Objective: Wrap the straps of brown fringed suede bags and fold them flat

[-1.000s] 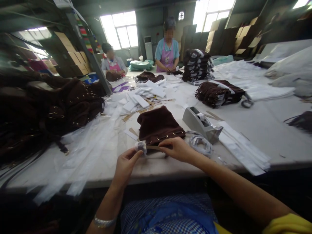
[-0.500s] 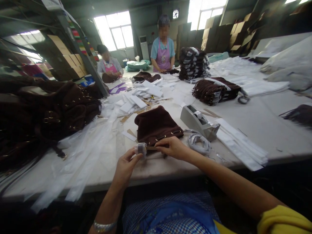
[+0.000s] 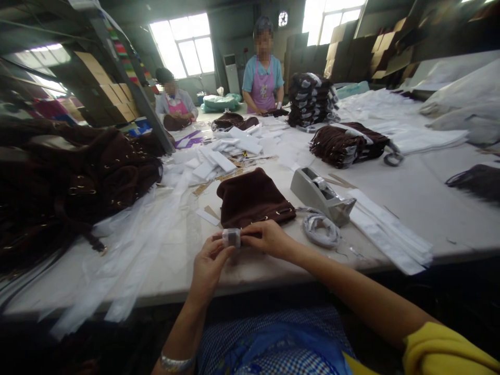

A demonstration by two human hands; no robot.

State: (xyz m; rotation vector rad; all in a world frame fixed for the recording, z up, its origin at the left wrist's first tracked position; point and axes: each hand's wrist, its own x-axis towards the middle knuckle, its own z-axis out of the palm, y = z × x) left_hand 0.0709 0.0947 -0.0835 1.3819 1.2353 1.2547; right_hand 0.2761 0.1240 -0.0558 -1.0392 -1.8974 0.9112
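Just in front of the dark brown suede drawstring bag [image 3: 253, 198], both hands meet above the table's near side. My left hand [image 3: 210, 259] is closed, its thumb and fingers gripping a small dark piece wrapped in whitish see-through film [image 3: 232, 238]. At that piece's right edge, my right hand [image 3: 269, 238] pinches with thumb and forefinger; the narrow brown strip it grips is mostly hidden by the fingers. The bag lies flat, with gold-coloured eyelets along its near edge. A grey tape dispenser [image 3: 318, 195] stands right of the bag, beside a coiled grey wrapped cord [image 3: 321, 230].
White strips [image 3: 390, 232] lie right of the dispenser. Dark brown bags [image 3: 78, 182] heap up at left by film strips [image 3: 128, 250]. White pieces [image 3: 219, 156] litter the middle. Fringed brown bundles [image 3: 349, 146] sit beyond. Two people [image 3: 262, 86] work across the table.
My hands have come closer together, the right fingers now against the wrapped piece. The brown strip that showed between them is now largely covered. The wrapped piece has turned its flat side towards me.
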